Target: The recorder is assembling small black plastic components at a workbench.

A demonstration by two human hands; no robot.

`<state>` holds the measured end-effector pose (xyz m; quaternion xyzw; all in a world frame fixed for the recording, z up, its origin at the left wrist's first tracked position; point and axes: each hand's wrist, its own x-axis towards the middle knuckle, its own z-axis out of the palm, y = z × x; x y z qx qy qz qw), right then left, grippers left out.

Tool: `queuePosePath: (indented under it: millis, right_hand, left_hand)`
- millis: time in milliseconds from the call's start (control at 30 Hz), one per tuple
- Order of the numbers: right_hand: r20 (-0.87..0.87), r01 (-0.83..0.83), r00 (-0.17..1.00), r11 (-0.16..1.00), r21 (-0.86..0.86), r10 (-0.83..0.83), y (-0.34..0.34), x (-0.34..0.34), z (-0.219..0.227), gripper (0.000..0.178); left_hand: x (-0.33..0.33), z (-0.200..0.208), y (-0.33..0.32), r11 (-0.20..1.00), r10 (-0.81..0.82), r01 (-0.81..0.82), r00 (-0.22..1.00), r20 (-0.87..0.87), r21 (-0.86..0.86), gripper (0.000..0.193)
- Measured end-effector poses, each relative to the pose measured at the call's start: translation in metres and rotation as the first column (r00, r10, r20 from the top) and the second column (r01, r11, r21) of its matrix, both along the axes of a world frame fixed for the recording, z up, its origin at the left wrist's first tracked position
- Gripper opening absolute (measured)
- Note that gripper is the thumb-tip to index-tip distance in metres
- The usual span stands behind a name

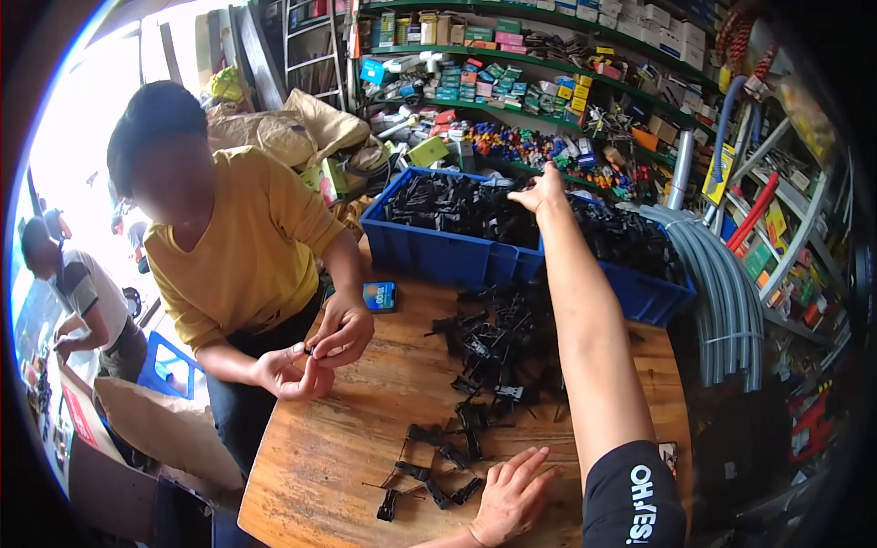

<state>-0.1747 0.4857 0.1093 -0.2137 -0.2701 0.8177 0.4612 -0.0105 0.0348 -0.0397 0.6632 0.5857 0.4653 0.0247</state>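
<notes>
My right arm stretches across the table, and my right hand (540,190) is over the far part of the blue bins, thumb and a finger apart. I see nothing in it; its other fingers are partly hidden. Small black clip-like parts (448,203) fill the left blue bin (448,253), and more fill the right blue bin (644,294). My left hand (513,498) rests open on the wooden table (320,457), fingers stretched out. Beside it lie several loose black parts with thin legs (413,470). A larger heap of them (493,338) sits before the bins.
Across the table's left side, a person in a yellow top (237,247) pinches something small and dark. A blue-screened phone or box (379,296) lies near the left bin. Grey coiled tubing (731,301) stands right, with stocked shelves (512,50) behind. Another person (96,292) is far left.
</notes>
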Motion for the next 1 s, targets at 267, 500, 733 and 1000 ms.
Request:
queuePosePath:
  millis: [267, 500, 733, 1000]
  right_hand:
    - [0.107, 0.108, 0.989, 0.994, -0.027, -0.104, -0.006, 0.002, -0.020, 0.057]
    - [0.087, 0.022, 0.996, 0.992, 0.124, -0.033, -0.010, -0.014, -0.018, 0.042]
    - [0.281, 0.074, 0.615, 0.409, 0.909, -0.737, -0.014, 0.015, -0.046, 0.026]
    - [0.538, -0.753, 0.293, 0.156, 0.640, -0.791, -0.062, 0.008, -0.043, 0.058]
  left_hand:
    - [-0.005, -0.003, 0.000, 1.000, 0.003, -0.003, 1.000, -0.013, -0.009, 0.036]
    - [-0.001, -0.007, -0.003, 0.998, -0.049, 0.049, 0.998, -0.028, -0.027, 0.030]
    - [-0.002, -0.001, 0.005, 0.997, -0.082, 0.082, 0.997, -0.008, -0.009, 0.030]
    - [-0.002, -0.011, -0.001, 0.993, -0.106, 0.101, 0.991, -0.084, -0.056, 0.036]
